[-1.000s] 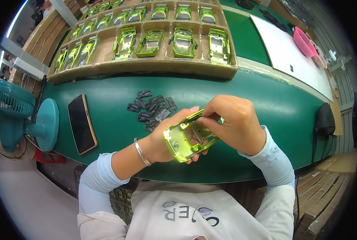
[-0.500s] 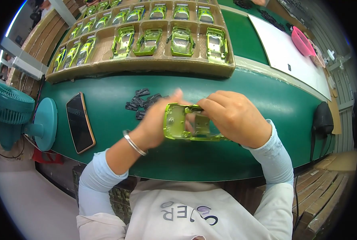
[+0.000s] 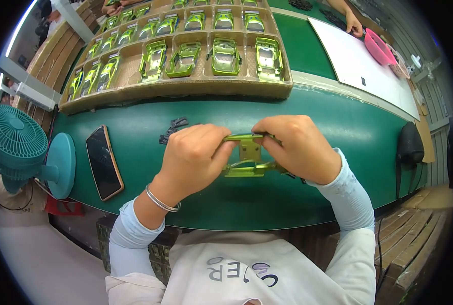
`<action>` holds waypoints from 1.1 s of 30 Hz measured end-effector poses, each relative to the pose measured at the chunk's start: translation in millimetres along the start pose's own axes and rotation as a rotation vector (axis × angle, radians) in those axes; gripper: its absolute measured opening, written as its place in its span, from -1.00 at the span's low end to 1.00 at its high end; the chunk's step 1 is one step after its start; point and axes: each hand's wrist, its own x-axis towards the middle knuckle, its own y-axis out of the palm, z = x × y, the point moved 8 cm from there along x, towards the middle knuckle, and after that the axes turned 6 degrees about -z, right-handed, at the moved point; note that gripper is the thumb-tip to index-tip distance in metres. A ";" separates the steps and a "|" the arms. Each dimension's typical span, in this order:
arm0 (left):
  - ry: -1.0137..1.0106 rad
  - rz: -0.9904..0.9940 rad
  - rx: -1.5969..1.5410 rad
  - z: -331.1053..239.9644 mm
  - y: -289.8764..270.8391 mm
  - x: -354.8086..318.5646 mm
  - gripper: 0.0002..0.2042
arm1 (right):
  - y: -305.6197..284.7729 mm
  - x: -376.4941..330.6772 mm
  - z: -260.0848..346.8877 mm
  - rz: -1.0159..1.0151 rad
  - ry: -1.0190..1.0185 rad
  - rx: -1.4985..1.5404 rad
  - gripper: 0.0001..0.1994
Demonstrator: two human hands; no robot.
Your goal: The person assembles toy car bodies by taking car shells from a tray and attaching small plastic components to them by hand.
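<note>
Lime-green car shell (image 3: 249,150) sits between my two hands, in front of my chest and over the near part of the green table (image 3: 226,208); I cannot tell whether its lower edge touches the surface. It is turned so that one long edge runs across from hand to hand. My left hand (image 3: 195,152) grasps the left end of that edge, thumb below and curled fingers above, with a silver bangle (image 3: 160,201) round the wrist. My right hand (image 3: 298,147) pinches the same edge toward its right end between thumb and bent forefinger; a dark sliver shows at those fingertips, too small to make out. Just beyond my left knuckles lie small black parts (image 3: 179,122), partly hidden by that hand. Further left, a phone (image 3: 104,162) lies face up near a teal fan (image 3: 15,132). Beyond the black parts stands a cardboard tray (image 3: 185,91), its compartments holding more green shells (image 3: 226,57). Off to the far right, a co-worker's hand (image 3: 354,25) hangs near a pink basket (image 3: 379,47) by a white board (image 3: 353,63).
</note>
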 end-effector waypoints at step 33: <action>0.297 -0.088 -0.153 -31.8 -10.7 -8.3 -0.80 | -17.9 -1.5 40.4 -0.138 -0.312 0.232 -0.85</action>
